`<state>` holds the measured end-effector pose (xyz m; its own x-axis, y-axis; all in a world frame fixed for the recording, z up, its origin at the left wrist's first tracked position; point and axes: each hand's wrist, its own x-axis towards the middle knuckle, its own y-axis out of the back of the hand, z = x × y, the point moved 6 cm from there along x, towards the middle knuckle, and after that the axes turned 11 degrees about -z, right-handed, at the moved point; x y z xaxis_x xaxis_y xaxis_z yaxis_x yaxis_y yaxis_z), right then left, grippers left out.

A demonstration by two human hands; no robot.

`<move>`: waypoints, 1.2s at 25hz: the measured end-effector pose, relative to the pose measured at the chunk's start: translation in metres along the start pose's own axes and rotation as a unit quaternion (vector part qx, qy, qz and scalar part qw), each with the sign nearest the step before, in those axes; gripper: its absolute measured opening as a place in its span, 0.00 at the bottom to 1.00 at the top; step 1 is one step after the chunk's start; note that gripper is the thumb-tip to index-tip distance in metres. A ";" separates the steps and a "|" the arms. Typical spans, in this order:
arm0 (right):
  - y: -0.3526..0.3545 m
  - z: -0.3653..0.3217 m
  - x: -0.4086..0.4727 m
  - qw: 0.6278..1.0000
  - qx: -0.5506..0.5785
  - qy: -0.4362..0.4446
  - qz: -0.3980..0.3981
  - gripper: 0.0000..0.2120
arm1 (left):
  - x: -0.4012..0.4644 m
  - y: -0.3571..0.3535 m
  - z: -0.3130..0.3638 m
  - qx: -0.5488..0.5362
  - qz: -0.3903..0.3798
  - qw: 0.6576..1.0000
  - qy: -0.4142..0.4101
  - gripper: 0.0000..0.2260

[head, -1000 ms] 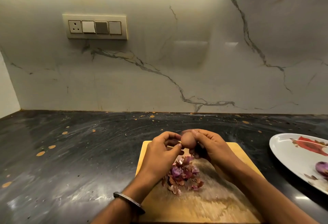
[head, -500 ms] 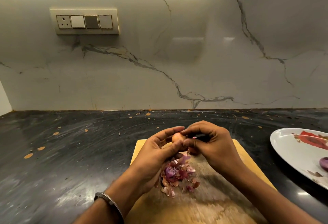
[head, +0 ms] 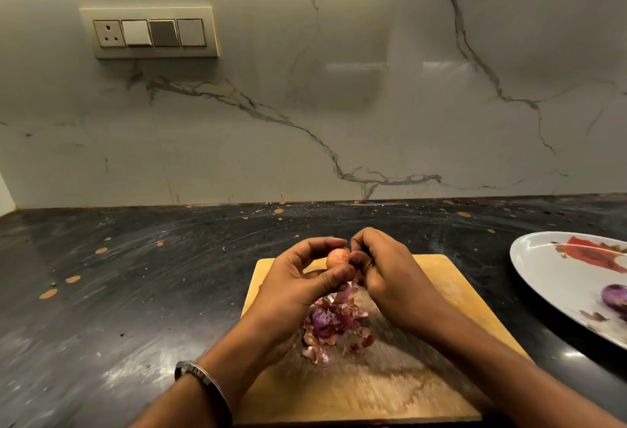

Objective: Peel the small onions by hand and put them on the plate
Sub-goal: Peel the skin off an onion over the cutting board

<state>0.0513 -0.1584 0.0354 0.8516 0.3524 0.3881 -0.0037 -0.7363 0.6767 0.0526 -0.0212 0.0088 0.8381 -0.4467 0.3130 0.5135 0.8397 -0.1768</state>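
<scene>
Dark worktop (head: 118, 292), board (head: 451, 278) at its near edge: left hand (head: 298, 285) grips the onion (head: 336, 255) above it, right hand (head: 390, 271) pinching skin, mid-peel; next it probably goes to the plate (head: 543, 268) at the right edge.

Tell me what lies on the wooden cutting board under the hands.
A heap of purple and brown onion skins lies on the wooden cutting board. Both hands and forearms cover parts of the board.
</scene>
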 end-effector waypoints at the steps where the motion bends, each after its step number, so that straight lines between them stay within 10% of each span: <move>1: -0.002 0.002 0.000 1.000 0.006 -0.011 -0.001 0.16 | 0.000 0.000 0.001 0.029 0.002 1.000 -0.010 0.15; 14: -0.001 -0.006 -0.003 0.997 0.052 0.060 -0.011 0.14 | 0.004 0.013 0.011 -0.170 0.057 0.984 0.005 0.16; 30: 0.013 0.010 -0.004 0.987 0.124 0.075 0.073 0.08 | 0.002 0.006 -0.004 -0.078 0.018 0.996 0.049 0.16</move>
<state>0.0535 -0.1752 0.0366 0.7644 0.2990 0.5712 0.0227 -0.8979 0.4396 0.0582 -0.0179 0.0048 0.8663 -0.4515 0.2135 0.4990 0.8011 -0.3305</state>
